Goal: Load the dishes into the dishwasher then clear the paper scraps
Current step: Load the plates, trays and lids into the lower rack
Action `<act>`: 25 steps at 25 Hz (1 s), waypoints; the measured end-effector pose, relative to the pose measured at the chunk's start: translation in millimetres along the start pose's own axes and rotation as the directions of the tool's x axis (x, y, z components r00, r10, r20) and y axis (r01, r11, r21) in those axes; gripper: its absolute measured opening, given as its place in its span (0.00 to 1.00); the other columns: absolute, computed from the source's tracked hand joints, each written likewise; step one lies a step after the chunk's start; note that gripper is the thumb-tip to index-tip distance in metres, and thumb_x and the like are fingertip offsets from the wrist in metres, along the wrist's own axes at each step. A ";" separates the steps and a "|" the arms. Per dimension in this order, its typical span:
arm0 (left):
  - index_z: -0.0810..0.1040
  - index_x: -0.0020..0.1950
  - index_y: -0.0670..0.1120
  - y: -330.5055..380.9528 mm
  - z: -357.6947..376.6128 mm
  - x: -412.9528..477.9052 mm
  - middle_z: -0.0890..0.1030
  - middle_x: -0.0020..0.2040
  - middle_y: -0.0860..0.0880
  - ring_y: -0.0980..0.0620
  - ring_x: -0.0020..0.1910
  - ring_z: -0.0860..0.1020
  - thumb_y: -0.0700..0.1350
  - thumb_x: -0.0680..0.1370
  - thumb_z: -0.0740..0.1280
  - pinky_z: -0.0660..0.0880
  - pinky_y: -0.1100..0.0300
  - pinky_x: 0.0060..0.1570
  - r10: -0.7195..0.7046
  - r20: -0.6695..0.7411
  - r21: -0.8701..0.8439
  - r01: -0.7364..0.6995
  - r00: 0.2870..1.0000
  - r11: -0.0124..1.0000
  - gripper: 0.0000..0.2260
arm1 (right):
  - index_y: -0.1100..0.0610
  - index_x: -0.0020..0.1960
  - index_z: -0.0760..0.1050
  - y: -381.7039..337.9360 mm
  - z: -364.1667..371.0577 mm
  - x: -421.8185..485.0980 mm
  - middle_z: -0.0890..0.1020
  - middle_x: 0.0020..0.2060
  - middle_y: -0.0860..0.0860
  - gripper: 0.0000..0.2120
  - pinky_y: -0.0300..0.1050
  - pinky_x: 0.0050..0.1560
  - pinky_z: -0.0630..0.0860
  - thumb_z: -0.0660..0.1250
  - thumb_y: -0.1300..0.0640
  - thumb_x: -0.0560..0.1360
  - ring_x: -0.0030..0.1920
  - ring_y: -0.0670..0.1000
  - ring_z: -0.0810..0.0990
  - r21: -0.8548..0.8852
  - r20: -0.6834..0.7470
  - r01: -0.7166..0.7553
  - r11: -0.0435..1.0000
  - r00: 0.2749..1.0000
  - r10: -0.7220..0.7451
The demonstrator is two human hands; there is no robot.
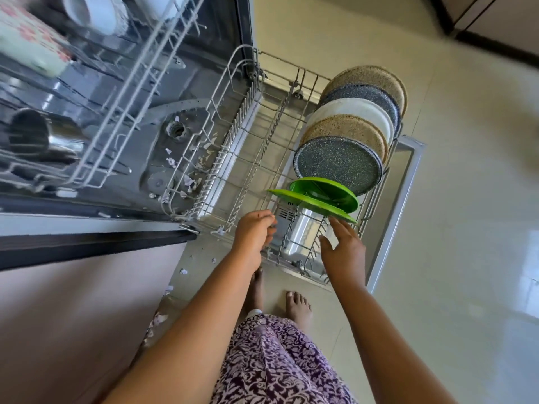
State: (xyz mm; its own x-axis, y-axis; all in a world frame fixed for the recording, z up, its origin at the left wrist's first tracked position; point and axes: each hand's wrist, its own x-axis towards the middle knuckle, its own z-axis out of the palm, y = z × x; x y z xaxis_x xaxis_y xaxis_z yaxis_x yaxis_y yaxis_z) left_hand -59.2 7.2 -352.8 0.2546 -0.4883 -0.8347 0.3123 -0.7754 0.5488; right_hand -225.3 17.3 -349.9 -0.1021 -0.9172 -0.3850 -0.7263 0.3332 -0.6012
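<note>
The dishwasher's lower rack (pixel 233 158) is pulled out over the open door (pixel 408 176). Several plates stand in a row along its right side: speckled tan, dark grey and white ones (pixel 350 132), then two green plates (pixel 323 195) nearest me. My left hand (pixel 253 233) hovers over the rack's near edge with its fingers curled loosely and nothing in it. My right hand (pixel 344 246) is spread, its fingertips just below the nearest green plate's rim. Paper scraps (pixel 186 182) lie on the dishwasher's floor and more scraps (pixel 175 284) on the kitchen floor by the door.
The upper rack (pixel 87 91) is pulled out at the left and holds a steel cup (pixel 38 135), a white bowl (pixel 93 10) and a patterned dish (pixel 29 39). Dark cabinet fronts stand at the left. My bare feet (pixel 297 307) are on the pale tiled floor.
</note>
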 end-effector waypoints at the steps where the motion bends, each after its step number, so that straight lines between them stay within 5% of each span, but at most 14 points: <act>1: 0.76 0.57 0.41 5.9 -2.5 -13.3 0.79 0.41 0.46 0.49 0.40 0.74 0.35 0.79 0.60 0.69 0.61 0.37 0.013 0.001 -0.023 -0.013 1.000 1.000 0.10 | 0.60 0.67 0.71 -9.6 -9.6 -3.1 0.72 0.66 0.57 0.21 0.40 0.66 0.62 0.67 0.64 0.74 0.66 0.56 0.71 0.005 -0.011 0.030 1.000 0.999 -0.030; 7: 0.77 0.47 0.49 51.5 -30.0 -114.3 0.82 0.44 0.47 0.49 0.44 0.78 0.39 0.79 0.62 0.75 0.58 0.44 0.118 0.018 -0.079 -0.116 0.993 0.990 0.07 | 0.58 0.64 0.75 -71.7 -71.5 -40.0 0.76 0.62 0.56 0.19 0.54 0.61 0.74 0.68 0.63 0.73 0.58 0.57 0.78 0.026 0.023 0.244 0.969 0.969 -0.245; 16: 0.77 0.56 0.44 92.6 -131.9 -294.8 0.82 0.51 0.44 0.50 0.45 0.80 0.39 0.80 0.60 0.75 0.61 0.45 0.201 -0.130 -0.403 -0.237 0.971 0.884 0.08 | 0.57 0.61 0.77 -178.3 -119.8 -124.0 0.80 0.57 0.51 0.15 0.37 0.54 0.70 0.67 0.62 0.74 0.57 0.51 0.78 0.114 0.312 0.501 0.858 0.802 -0.510; 22: 0.76 0.55 0.42 54.1 -218.9 -402.5 0.82 0.46 0.43 0.47 0.44 0.79 0.39 0.79 0.62 0.75 0.59 0.45 0.197 -0.446 -0.594 -0.454 0.873 0.665 0.07 | 0.55 0.58 0.78 -269.0 -112.2 -173.7 0.82 0.53 0.51 0.12 0.44 0.56 0.74 0.68 0.61 0.74 0.51 0.50 0.79 0.235 0.454 0.675 0.700 0.561 -0.693; 25: 0.77 0.55 0.42 20.7 -246.7 -458.2 0.81 0.45 0.43 0.48 0.42 0.78 0.40 0.79 0.61 0.74 0.59 0.44 0.114 -0.614 -0.607 -0.559 0.781 0.564 0.08 | 0.57 0.54 0.80 -302.7 -103.0 -210.0 0.83 0.47 0.53 0.10 0.34 0.49 0.74 0.69 0.63 0.73 0.47 0.47 0.81 0.316 0.516 0.710 0.629 0.428 -0.742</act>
State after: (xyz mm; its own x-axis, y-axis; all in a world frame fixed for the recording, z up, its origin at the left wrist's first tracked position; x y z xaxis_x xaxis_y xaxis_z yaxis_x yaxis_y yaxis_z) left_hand 56.4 313.7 52.1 0.7962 -0.2239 -0.5620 0.5896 0.0792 0.8038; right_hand -54.0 86.6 -14.9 0.8462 -0.5267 -0.0803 -0.3148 -0.3727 -0.8730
